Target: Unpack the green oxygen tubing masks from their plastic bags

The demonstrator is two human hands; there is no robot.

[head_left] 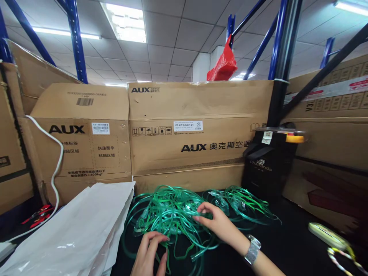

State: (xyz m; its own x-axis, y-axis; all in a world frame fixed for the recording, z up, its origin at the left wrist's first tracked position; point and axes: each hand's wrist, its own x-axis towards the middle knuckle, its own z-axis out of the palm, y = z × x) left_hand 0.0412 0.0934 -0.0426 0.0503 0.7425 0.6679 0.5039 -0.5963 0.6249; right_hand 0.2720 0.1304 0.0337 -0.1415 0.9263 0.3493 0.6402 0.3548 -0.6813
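A tangled heap of green transparent tubing with clear mask pieces lies on the dark table, in the lower middle of the head view. My left hand rests at the heap's near edge, fingers curled and pinching loops of tubing. My right hand, with a metal-mesh watch band on its wrist, reaches into the heap's right side, and its fingertips pinch a strand. A second smaller bunch of green tubing lies just beyond the right hand.
A large white plastic bag lies at the left. AUX cardboard boxes wall the back. A black bag stands at right of the heap. A white cable hangs at left. A pale yellow-green object lies at far right.
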